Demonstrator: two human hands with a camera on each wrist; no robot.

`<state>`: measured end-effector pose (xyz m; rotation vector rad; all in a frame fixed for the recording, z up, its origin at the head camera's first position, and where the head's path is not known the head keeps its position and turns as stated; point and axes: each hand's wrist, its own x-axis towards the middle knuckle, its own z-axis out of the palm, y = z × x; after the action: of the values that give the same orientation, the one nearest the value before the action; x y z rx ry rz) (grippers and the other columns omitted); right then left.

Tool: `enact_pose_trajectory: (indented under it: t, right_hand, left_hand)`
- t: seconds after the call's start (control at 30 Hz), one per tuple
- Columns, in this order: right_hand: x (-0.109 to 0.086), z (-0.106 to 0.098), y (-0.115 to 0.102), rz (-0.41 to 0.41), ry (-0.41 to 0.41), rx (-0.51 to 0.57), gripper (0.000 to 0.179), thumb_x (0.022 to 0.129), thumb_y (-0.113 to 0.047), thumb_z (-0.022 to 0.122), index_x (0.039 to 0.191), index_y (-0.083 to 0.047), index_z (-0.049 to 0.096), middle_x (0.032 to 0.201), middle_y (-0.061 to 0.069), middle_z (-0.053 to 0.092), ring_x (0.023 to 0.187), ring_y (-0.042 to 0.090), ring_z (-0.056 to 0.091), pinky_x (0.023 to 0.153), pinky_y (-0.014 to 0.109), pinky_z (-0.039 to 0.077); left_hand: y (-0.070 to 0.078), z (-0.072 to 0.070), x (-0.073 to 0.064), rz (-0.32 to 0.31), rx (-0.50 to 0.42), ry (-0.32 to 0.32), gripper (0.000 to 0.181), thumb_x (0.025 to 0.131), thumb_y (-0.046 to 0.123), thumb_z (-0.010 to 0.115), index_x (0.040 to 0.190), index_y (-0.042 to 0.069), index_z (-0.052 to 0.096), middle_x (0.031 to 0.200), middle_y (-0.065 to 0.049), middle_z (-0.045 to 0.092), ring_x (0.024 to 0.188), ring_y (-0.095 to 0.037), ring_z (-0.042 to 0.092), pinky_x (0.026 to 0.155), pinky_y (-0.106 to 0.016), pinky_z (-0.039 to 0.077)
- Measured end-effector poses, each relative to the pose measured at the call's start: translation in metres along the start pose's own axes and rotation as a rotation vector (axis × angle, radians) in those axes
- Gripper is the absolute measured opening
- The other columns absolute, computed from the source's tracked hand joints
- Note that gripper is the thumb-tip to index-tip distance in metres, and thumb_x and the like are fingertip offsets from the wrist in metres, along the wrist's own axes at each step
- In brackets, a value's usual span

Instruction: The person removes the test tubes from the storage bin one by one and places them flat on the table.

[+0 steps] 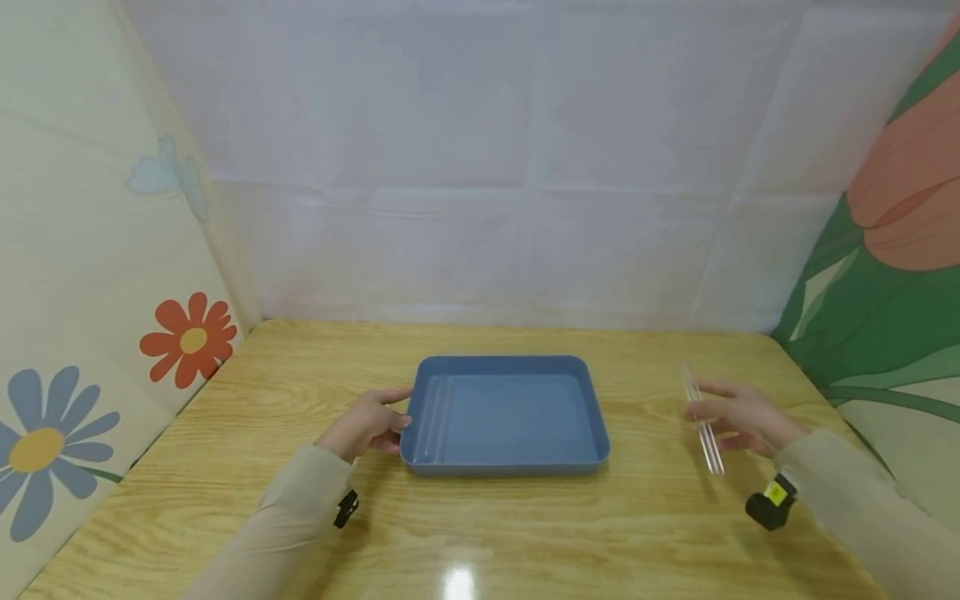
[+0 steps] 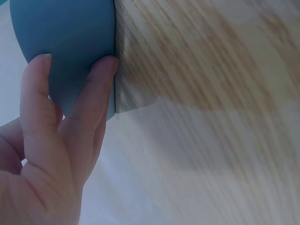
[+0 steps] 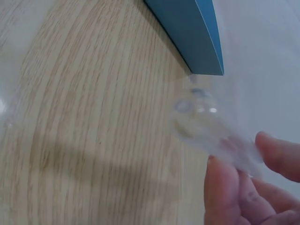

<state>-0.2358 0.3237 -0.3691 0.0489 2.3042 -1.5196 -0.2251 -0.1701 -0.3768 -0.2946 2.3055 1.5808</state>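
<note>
A blue rectangular tray [image 1: 510,470] lies on the table. My left hand [image 1: 369,423] is at its left end. In the left wrist view, fairly straight fingertips [image 2: 104,70] rest against the tray's outer wall [image 2: 70,23]. Clear tubes [image 1: 435,421] lie side by side inside the tray along that left end, faint against the blue. Off to the right of the tray, my right hand [image 1: 746,414] pinches clear, slender tubes [image 1: 710,446] between thumb and fingers, held over the table. Their rounded ends [image 3: 183,107] are blurred in the right wrist view.
The wood-grain table [image 1: 525,533] runs back to a white cloth backdrop [image 1: 480,208]. Flower-patterned panels stand at the left [image 1: 90,250] and right [image 1: 900,250]. Black devices [image 1: 771,503] are strapped at both wrists.
</note>
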Motion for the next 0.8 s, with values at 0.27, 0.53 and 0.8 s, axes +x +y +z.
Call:
enact_pose_trajectory:
  t: [0.27, 0.53, 0.8]
  right_hand:
    - [0.000, -0.004, 0.010, 0.026, 0.006, -0.007, 0.073, 0.098, -0.015, 0.055, 0.149, 0.012, 0.010, 0.106, 0.008, 0.068, 0.085, 0.018, 0.062, 0.070, 0.037, 0.053]
    - [-0.002, -0.006, 0.016, 0.031, 0.031, -0.020, 0.073, 0.098, -0.017, 0.055, 0.149, 0.012, 0.012, 0.103, 0.005, 0.069, 0.081, 0.016, 0.062, 0.067, 0.036, 0.053]
    - [0.000, -0.010, 0.020, 0.042, 0.079, -0.067, 0.069, 0.099, -0.015, 0.054, 0.147, 0.015, 0.015, 0.098, 0.005, 0.069, 0.077, 0.016, 0.062, 0.065, 0.036, 0.052]
  left_hand:
    - [0.000, -0.001, 0.001, -0.012, 0.007, 0.007, 0.058, 0.095, -0.007, 0.053, 0.149, 0.001, 0.035, 0.088, -0.018, 0.068, 0.057, -0.017, 0.063, 0.048, -0.026, 0.053]
    - [0.001, -0.001, -0.002, -0.005, -0.006, -0.003, 0.059, 0.095, -0.007, 0.053, 0.150, 0.000, 0.034, 0.088, -0.019, 0.068, 0.059, -0.018, 0.064, 0.048, -0.026, 0.053]
    - [0.002, 0.001, -0.002, -0.004, 0.002, 0.005, 0.058, 0.095, -0.007, 0.053, 0.150, 0.001, 0.034, 0.088, -0.019, 0.068, 0.057, -0.017, 0.062, 0.047, -0.025, 0.053]
